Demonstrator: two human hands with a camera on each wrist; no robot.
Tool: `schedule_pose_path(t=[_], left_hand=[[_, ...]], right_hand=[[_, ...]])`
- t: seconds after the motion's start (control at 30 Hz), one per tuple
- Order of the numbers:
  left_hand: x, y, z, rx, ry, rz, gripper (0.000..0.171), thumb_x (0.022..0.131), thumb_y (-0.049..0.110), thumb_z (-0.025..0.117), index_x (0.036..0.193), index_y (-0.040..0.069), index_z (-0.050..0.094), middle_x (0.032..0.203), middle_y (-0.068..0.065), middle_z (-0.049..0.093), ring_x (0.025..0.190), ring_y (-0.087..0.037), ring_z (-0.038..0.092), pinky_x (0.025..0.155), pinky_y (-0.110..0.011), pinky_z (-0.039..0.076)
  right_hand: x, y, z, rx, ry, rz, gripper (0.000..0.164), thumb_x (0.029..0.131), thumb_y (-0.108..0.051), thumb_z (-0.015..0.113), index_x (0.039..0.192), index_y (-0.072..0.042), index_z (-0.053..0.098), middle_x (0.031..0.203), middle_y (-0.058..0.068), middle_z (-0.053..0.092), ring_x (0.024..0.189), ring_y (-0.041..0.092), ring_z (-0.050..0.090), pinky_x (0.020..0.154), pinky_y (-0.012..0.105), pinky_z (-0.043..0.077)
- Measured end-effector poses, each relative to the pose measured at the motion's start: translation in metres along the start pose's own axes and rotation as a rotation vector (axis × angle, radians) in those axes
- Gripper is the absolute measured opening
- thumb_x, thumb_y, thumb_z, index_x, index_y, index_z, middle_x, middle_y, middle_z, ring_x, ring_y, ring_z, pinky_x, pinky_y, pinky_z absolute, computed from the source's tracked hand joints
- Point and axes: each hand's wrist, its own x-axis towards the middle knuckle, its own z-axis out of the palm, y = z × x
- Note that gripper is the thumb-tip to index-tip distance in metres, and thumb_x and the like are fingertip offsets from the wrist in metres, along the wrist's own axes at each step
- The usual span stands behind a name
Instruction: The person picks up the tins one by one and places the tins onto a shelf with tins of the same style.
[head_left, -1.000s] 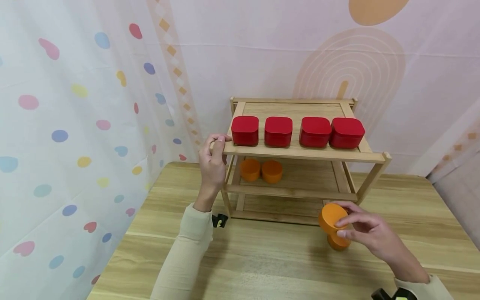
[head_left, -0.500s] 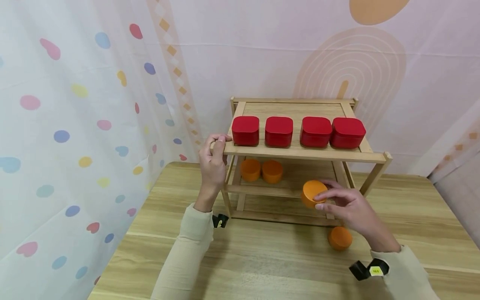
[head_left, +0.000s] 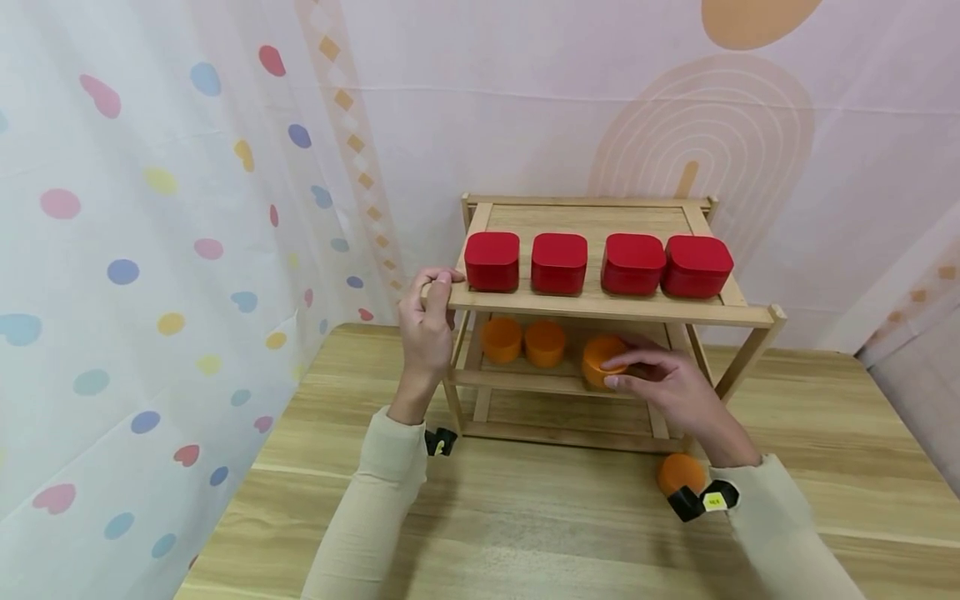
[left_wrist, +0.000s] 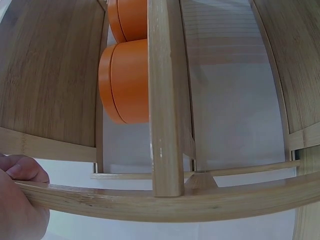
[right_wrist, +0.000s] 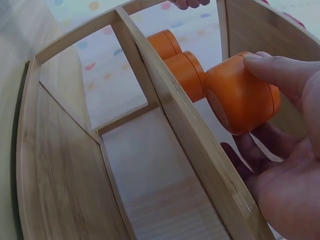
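Observation:
My left hand (head_left: 426, 325) grips the left front corner of the wooden shelf rack (head_left: 600, 310). My right hand (head_left: 678, 392) holds a round orange tin (head_left: 597, 357) by its sides at the front rail of the middle shelf. In the right wrist view this tin (right_wrist: 235, 97) tilts above the rail, thumb on one side and fingers beneath. To its left on that shelf stand two like orange tins, one nearer the rack's end (head_left: 500, 340) and one beside it (head_left: 544, 343). Another orange tin (head_left: 678, 473) sits on the table, partly hidden by the right wrist's camera.
Several red square tins stand in a row on the top shelf, among them a left one (head_left: 492, 262) and a right one (head_left: 698, 267). The lower shelf (head_left: 562, 412) lies close above the wooden table (head_left: 525, 525). A patterned curtain (head_left: 525, 100) hangs behind.
My right hand has carried the orange tin left and up, from above the tin on the table to the middle shelf. The left hand stays on the rack's corner.

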Motion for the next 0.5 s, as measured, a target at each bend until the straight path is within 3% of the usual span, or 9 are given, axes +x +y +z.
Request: schedule_pose_path(t=[0.17,0.37,0.5], left_hand=[[0.0,0.0,-0.001,0.012,-0.001,-0.006,0.035,0.104,0.026,0.042,0.1,-0.003,0.062,0.062,0.002,0.047,0.047,-0.015,0.034,0.045,-0.021,0.031],[0.0,0.0,-0.001,-0.021,0.002,-0.005,0.035,0.104,0.025,0.043,0.098,-0.004,0.061,0.066,-0.002,0.05,0.046,-0.013,0.031,0.044,-0.021,0.029],[0.0,0.001,-0.001,-0.007,0.007,-0.001,0.035,0.103,0.025,0.043,0.098,-0.003,0.062,0.06,-0.011,0.043,0.047,-0.014,0.034,0.044,-0.021,0.03]], right_hand=[[0.012,0.001,0.001,-0.064,0.006,0.046,0.019,0.09,-0.018,0.073,0.107,-0.009,0.075,0.128,0.009,0.061,0.105,0.013,0.06,0.075,0.022,0.052],[0.021,0.005,0.002,0.003,-0.003,0.063,0.023,0.089,-0.016,0.074,0.109,-0.005,0.074,0.142,0.01,0.052,0.129,0.026,0.051,0.085,0.017,0.05],[0.022,0.008,0.003,0.026,0.005,0.063,0.023,0.089,-0.013,0.073,0.11,-0.002,0.073,0.144,0.012,0.051,0.132,0.027,0.048,0.086,0.016,0.05]])
